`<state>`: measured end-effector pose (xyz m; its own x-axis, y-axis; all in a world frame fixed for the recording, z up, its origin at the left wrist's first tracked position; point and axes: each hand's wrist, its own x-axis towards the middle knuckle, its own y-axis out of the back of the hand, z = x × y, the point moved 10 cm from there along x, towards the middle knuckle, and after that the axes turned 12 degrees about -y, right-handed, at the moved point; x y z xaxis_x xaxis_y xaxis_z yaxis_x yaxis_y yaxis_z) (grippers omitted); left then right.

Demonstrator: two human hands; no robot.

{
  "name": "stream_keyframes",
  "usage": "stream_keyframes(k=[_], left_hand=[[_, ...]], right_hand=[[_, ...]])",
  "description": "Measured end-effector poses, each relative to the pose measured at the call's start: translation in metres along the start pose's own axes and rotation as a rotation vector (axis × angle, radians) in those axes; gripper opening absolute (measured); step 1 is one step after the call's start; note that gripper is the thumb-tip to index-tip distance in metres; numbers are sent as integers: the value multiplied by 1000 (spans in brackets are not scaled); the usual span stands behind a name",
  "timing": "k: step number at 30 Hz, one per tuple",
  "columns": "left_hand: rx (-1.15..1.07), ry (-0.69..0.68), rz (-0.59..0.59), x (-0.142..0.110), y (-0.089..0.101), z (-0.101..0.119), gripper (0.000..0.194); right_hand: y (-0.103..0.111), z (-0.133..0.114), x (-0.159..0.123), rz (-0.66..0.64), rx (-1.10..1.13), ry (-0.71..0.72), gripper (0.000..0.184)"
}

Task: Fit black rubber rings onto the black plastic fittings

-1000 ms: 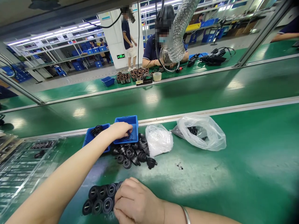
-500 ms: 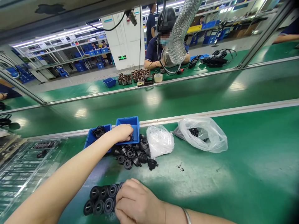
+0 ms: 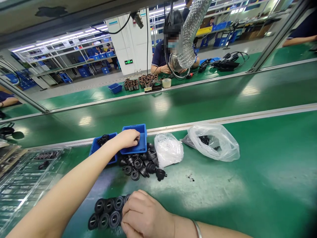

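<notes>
Well, the right hand (image 3: 146, 215) is curling over two rows of round black parts (image 3: 107, 211) on the green surface (image 3: 223, 198), fingers bunched together against them, though whether it is gripping one I cannot tell. Beyond, the left hand (image 3: 128, 138) is reaching over a blue bin (image 3: 142, 140), fingers together at its inside, with a loose heap of the same parts (image 3: 137, 165) lying just below and a second blue bin (image 3: 95, 148) touching its left side.

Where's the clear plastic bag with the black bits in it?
In the head view, the clear plastic bag lies on the right of the green workbench, just right of a white-filled plastic bag.
</notes>
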<state>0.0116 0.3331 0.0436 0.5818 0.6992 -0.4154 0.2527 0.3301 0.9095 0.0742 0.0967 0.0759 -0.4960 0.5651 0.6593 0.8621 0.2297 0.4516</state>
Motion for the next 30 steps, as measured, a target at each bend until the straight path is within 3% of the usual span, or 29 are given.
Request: stream_keyframes(k=[6,11,17,20,25,30], left_hand=[[-78,-6,-12,-1,-4,-10,31],[-111,-20,-14,1,-8,-7,31],[-102,-52,2,-3,5,-6,29],[-86,-50,-53,-8,7,-11,28],[-8,8,-156,-8,-8,-10,30],[37,53,-87,7,-22,1,36]], right_hand=[[3,0,0,56,7,8,12],[-2,1,-1,14,-20,1,12],[1,2,-1,56,-10,4,12],[1,2,-1,59,-12,7,12],[1,3,0,61,6,0,14],[2,1,0,66,-6,12,12]])
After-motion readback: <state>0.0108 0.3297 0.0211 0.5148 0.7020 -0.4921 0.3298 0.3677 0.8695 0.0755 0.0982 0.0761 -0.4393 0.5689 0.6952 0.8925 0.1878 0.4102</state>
